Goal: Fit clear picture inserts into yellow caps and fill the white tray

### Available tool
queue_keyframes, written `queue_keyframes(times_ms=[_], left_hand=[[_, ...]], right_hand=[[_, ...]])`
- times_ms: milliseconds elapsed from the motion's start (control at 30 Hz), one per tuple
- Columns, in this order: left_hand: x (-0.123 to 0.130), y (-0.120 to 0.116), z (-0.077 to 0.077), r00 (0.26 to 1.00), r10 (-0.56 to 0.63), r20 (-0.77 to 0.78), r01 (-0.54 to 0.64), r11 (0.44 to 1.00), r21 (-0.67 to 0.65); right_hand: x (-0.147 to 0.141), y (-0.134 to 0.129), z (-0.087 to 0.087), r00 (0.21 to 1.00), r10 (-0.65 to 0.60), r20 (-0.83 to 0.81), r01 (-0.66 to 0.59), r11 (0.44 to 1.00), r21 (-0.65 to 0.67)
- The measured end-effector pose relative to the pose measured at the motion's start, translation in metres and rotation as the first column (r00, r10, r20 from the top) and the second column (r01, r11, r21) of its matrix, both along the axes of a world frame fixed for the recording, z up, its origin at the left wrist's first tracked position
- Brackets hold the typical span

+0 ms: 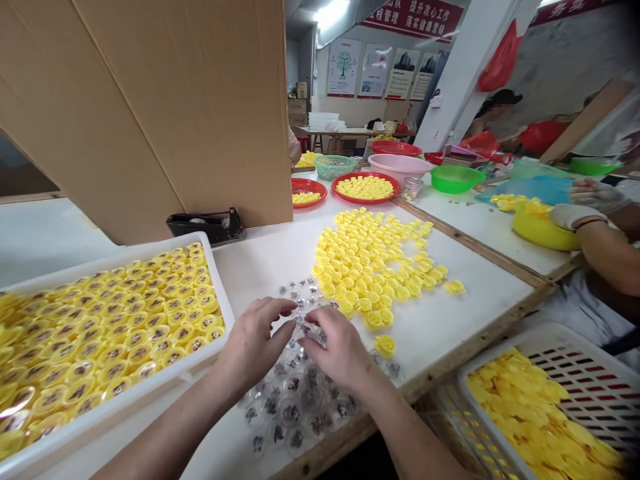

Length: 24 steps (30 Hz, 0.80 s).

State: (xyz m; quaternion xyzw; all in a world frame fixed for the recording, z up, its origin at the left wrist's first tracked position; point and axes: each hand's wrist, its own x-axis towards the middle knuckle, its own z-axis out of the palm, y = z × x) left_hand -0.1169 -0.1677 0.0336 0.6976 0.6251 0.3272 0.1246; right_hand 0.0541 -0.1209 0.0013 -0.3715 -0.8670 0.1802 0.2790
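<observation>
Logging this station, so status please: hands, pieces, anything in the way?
Left hand, right hand over clear discs, grip unclear. Yellow pieces spread beyond. Possible snag: stray yellow piece close beside right hand.

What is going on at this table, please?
A person's left hand and right hand are close together over clear discs with dark pictures; whether either holds one is hard to see. Loose yellow pieces lie beyond them on the table. At the left, a white tray holds many picture-bearing yellow pieces.

Head-worn view, forward and down
</observation>
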Motion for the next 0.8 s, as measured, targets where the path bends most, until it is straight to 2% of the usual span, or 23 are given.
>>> queue_keyframes(times_ms=[67, 100, 167, 267, 333, 367, 500, 600, 700, 800], left_hand=[[0.018, 0.016, -0.001, 0.997, -0.070, 0.010, 0.071, 0.997, -0.032], [0.029, 0.024, -0.003, 0.991, -0.133, -0.007, 0.132, 0.990, -0.046], [0.057, 0.039, -0.010, 0.954, -0.285, -0.089, 0.280, 0.958, -0.066], [0.102, 0.056, -0.023, 0.860, -0.447, -0.246, 0.439, 0.894, -0.089], [0.126, 0.064, -0.031, 0.815, -0.485, -0.317, 0.475, 0.873, -0.114], [0.135, 0.066, -0.035, 0.805, -0.489, -0.337, 0.477, 0.870, -0.123], [0.149, 0.070, -0.043, 0.791, -0.490, -0.367, 0.476, 0.869, -0.136], [0.144, 0.068, -0.039, 0.813, -0.467, -0.347, 0.452, 0.883, -0.129], [0.127, 0.060, -0.026, 0.904, -0.397, -0.158, 0.368, 0.912, -0.183], [0.099, 0.045, -0.013, 0.970, -0.228, 0.085, 0.243, 0.925, -0.292]], right_hand=[[0.028, -0.005, -0.008, 0.964, -0.112, -0.242, 0.078, 0.987, -0.142], [0.044, -0.007, -0.012, 0.905, -0.190, -0.381, 0.101, 0.965, -0.241], [0.075, -0.009, -0.020, 0.733, -0.353, -0.582, 0.109, 0.905, -0.411], [0.111, -0.010, -0.026, 0.513, -0.513, -0.688, 0.113, 0.835, -0.538], [0.124, -0.010, -0.025, 0.423, -0.566, -0.707, 0.110, 0.807, -0.580], [0.127, -0.011, -0.025, 0.406, -0.579, -0.707, 0.106, 0.798, -0.593], [0.131, -0.011, -0.025, 0.459, -0.580, -0.673, 0.106, 0.788, -0.607], [0.130, -0.011, -0.027, 0.511, -0.558, -0.654, 0.119, 0.800, -0.588], [0.127, -0.011, -0.029, 0.546, -0.503, -0.670, 0.085, 0.829, -0.553], [0.115, -0.014, -0.026, 0.633, -0.434, -0.641, 0.023, 0.838, -0.545]])
